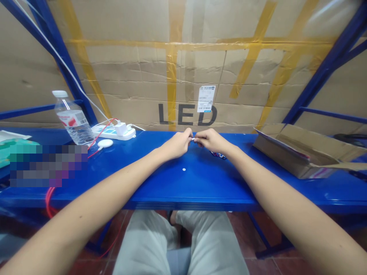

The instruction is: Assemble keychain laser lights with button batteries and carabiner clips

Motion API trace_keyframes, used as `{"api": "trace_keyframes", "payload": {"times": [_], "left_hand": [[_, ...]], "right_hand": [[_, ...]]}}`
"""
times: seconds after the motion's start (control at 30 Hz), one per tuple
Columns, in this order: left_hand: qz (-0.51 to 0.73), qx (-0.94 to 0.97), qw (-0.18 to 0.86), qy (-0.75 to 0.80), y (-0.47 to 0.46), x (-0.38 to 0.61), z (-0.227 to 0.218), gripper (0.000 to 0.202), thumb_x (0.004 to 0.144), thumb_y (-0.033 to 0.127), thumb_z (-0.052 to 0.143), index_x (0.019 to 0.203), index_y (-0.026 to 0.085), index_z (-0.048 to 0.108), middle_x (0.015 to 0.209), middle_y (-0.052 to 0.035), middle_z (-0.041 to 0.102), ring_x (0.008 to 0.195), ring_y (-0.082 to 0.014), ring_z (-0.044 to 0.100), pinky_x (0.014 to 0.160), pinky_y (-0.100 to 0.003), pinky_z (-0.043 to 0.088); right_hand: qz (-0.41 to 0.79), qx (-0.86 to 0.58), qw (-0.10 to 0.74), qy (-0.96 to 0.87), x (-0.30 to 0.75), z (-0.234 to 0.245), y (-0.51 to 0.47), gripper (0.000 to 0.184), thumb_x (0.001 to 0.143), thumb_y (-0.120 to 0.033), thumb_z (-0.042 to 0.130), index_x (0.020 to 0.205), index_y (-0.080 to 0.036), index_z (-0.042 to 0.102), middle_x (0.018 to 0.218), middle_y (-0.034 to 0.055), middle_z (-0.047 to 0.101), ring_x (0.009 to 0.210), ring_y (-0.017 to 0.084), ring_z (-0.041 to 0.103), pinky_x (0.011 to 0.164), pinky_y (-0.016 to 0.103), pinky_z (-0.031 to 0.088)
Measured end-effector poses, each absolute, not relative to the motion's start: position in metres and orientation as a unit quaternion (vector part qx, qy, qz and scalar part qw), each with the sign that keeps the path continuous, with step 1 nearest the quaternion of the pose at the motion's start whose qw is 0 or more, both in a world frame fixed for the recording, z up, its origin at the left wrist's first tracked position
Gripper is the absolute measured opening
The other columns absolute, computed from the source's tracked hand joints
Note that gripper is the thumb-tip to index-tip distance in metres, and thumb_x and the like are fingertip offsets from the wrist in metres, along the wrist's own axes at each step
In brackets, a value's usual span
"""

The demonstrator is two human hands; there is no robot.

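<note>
My left hand [179, 143] and my right hand [210, 140] meet fingertip to fingertip above the far part of the blue table [160, 183]. Both are closed in a pinch on a tiny white piece [193, 139] held between them. Under my right wrist a small dark bundle of something [218, 155], perhaps beads or a chain, lies on the table, mostly hidden. A small white dot [184, 169] sits on the table nearer to me.
A water bottle [71, 119], a white power strip with a plugged charger [116, 131], a round white puck [105, 143] and red cables stand at the left. An open cardboard box [304, 152] lies at the right. Taped cardboard marked LED forms the back wall.
</note>
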State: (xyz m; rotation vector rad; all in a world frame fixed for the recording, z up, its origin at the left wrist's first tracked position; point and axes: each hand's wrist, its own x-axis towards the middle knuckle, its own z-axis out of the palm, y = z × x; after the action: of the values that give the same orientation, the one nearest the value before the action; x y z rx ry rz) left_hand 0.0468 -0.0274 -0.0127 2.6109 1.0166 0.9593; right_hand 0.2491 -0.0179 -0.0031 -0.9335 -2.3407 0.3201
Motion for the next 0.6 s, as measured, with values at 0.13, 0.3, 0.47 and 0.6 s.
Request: {"api": "trace_keyframes", "payload": {"times": [0.13,0.3,0.47,0.6], "left_hand": [[0.351,0.871,0.081,0.335,-0.0280,0.0469,-0.0119,0.008,0.091,0.016,0.051,0.086,0.020,0.057,0.077,-0.0031,0.067,0.071,-0.0193,0.061,0.065,-0.030,0.039],[0.368,0.874,0.093,0.302,-0.0285,0.0464,-0.0128,0.008,0.091,0.018,0.054,0.085,0.020,0.059,0.078,-0.0018,0.067,0.070,-0.0163,0.060,0.065,-0.027,0.039],[0.357,0.891,0.073,0.272,-0.0281,0.0457,-0.0141,0.010,0.093,0.018,0.053,0.083,0.019,0.057,0.080,-0.0022,0.067,0.073,-0.0160,0.061,0.067,-0.027,0.041],[0.348,0.900,0.048,0.260,-0.0282,0.0455,-0.0131,0.013,0.095,0.017,0.050,0.083,0.018,0.055,0.083,-0.0035,0.068,0.077,-0.0170,0.063,0.069,-0.028,0.042]], "right_hand": [[0.137,-0.355,0.289,-0.878,0.2492,-0.0031,-0.0180,0.031,0.089,-0.034,0.053,0.063,-0.017,0.058,0.058,0.0011,0.060,0.059,0.014,0.052,0.061,0.027,0.037],[0.198,-0.369,0.278,-0.865,0.2514,-0.0003,-0.0194,0.033,0.087,-0.037,0.055,0.061,-0.017,0.058,0.056,0.0010,0.060,0.055,0.013,0.052,0.058,0.027,0.038],[0.259,-0.359,0.278,-0.852,0.2535,0.0011,-0.0194,0.033,0.085,-0.039,0.058,0.061,-0.017,0.058,0.054,0.0012,0.059,0.053,0.013,0.052,0.057,0.027,0.040],[0.319,-0.354,0.287,-0.831,0.2544,-0.0004,-0.0166,0.031,0.082,-0.042,0.061,0.065,-0.016,0.061,0.052,0.0009,0.059,0.052,0.014,0.053,0.055,0.027,0.040]]}}
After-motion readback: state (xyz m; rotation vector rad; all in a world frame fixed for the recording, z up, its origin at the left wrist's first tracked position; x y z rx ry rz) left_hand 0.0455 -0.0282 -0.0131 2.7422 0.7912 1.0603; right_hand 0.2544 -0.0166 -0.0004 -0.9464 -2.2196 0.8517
